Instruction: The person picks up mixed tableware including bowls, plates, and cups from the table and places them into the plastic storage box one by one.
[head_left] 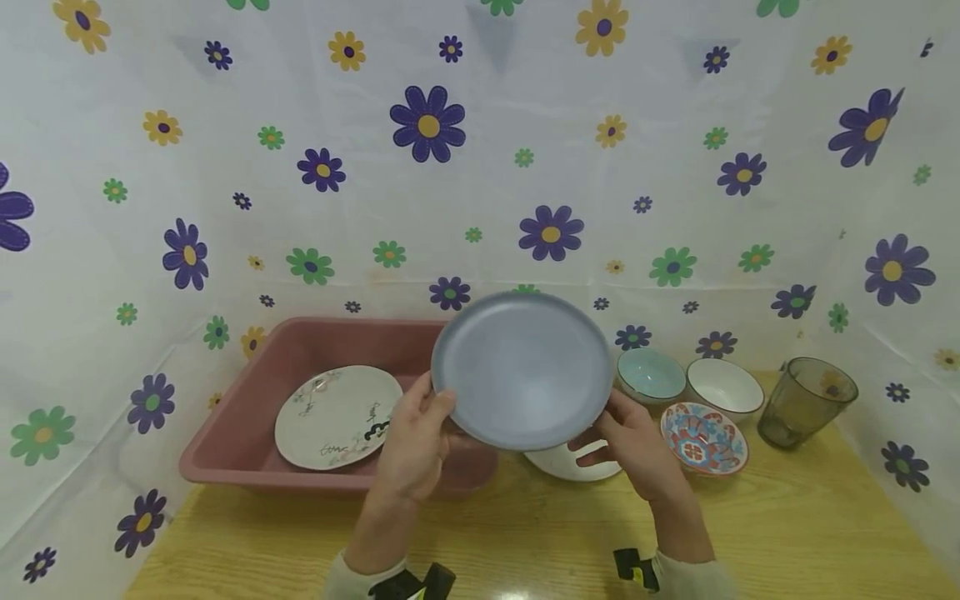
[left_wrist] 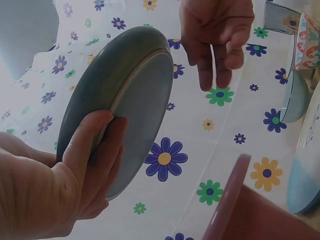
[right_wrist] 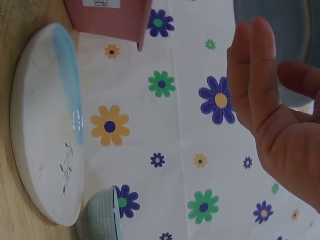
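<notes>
A round blue-grey plate (head_left: 522, 371) is held up above the table, its broad face toward the head camera. My left hand (head_left: 411, 442) grips its left edge, with the thumb on one side and the fingers round the other, as the left wrist view shows. My right hand (head_left: 637, 446) is at the plate's lower right edge in the head view. Its fingers are extended, and in the left wrist view a gap shows between them and the plate. Partly hidden below the held plate, a white plate (right_wrist: 47, 115) with a light-blue edge lies on the table.
Left, a pink basin (head_left: 225, 446) contains a white patterned plate (head_left: 330, 417). Right stand a light-blue bowl (head_left: 651, 375), a white bowl (head_left: 723, 387), a red-and-blue patterned bowl (head_left: 703, 440) and a brown glass pitcher (head_left: 802, 408). A flowered sheet (head_left: 480, 192) hangs behind the wooden table (head_left: 540, 542).
</notes>
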